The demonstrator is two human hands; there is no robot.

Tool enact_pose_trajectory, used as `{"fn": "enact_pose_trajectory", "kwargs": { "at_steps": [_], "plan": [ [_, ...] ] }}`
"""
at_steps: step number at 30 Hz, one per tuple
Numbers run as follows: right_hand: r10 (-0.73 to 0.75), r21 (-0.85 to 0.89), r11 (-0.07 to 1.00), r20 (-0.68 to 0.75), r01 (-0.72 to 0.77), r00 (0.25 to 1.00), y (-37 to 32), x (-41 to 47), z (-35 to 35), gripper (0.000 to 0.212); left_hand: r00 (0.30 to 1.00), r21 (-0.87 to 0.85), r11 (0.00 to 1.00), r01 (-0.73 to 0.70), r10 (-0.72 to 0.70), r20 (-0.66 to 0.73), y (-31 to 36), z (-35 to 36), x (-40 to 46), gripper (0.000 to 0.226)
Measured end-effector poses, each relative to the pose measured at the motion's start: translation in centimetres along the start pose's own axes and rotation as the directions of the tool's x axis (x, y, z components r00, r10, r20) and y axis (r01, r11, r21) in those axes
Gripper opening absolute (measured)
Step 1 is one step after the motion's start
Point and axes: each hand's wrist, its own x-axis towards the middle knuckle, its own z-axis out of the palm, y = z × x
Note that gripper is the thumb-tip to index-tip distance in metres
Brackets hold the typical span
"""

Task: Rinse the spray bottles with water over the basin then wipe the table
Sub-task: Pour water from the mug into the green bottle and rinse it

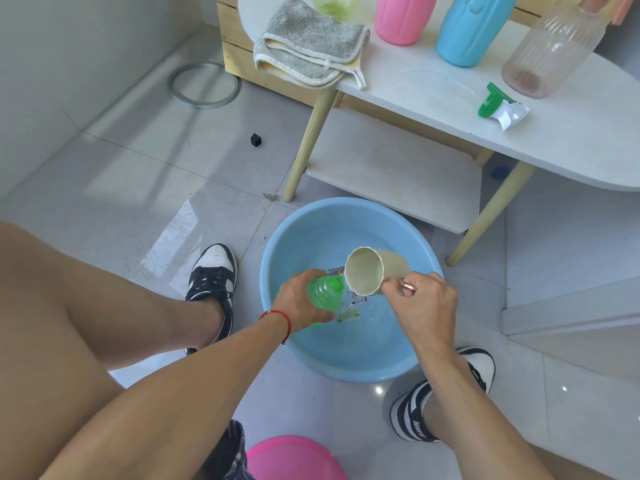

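1. We see 1 view, from a head camera looking down at a person crouched over a blue basin (277,258) on a tiled floor.
2. The left hand (298,299) has its fingers curled round a green spray bottle (323,292), gripping the body. The bottle lies tilted, with its open neck pointing away from those fingers toward the right hand, probably so water can enter and spill back into the basin.
3. The right hand (420,306) pinches the copper-coloured handle of a cream cup (369,270). The cup sits just beyond the right fingertips, tipped on its side with its mouth facing the bottle's neck.
4. Water falls from the cup's lip, just beside the bottle's neck, and splashes in the basin directly below both sets of fingers. We judge that this is the rinsing step for this bottle.
5. Holding both items over the basin keeps the runoff off the floor.
6. Well beyond the fingers, up on a white table (571,140), stand a pink bottle (401,19), a blue bottle (471,29), a clear ribbed bottle (550,53) and, partly cut off, another green bottle (334,5). These seem to be waiting their turn.
7. A green spray head (495,103) lies on the table, apart from the bottles; it is likely the 1 taken off the held bottle.
8. A folded grey cloth (308,46) rests on the table's far left edge, probably for the wiping step, which is not yet begun.
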Motion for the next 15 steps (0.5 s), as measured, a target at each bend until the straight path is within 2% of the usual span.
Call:
{"fn": "enact_pose_trajectory", "kwargs": {
  "at_steps": [3, 6, 15],
  "plan": [
    [-0.045, -0.022, 0.999, -0.012, 0.044, 0.999, 0.16, 0.02, 0.09, 0.065, 1.000, 0.000, 1.000, 0.000, 0.000, -0.002, 0.03, 0.08, 0.02, 0.086],
    [-0.097, -0.061, 0.994, -0.044, 0.094, 0.994, 0.34, -0.03, 0.14, 0.057, 1.000, 0.002, 1.000, 0.005, -0.005, 0.005, 0.06, 0.11, 0.01, 0.087],
    [-0.135, -0.078, 0.989, -0.113, 0.127, 0.984, 0.59, 0.15, 0.08, 0.055, 1.000, 0.031, 1.000, -0.005, 0.004, 0.017, 0.07, 0.18, -0.07, 0.085]
  ]
}}
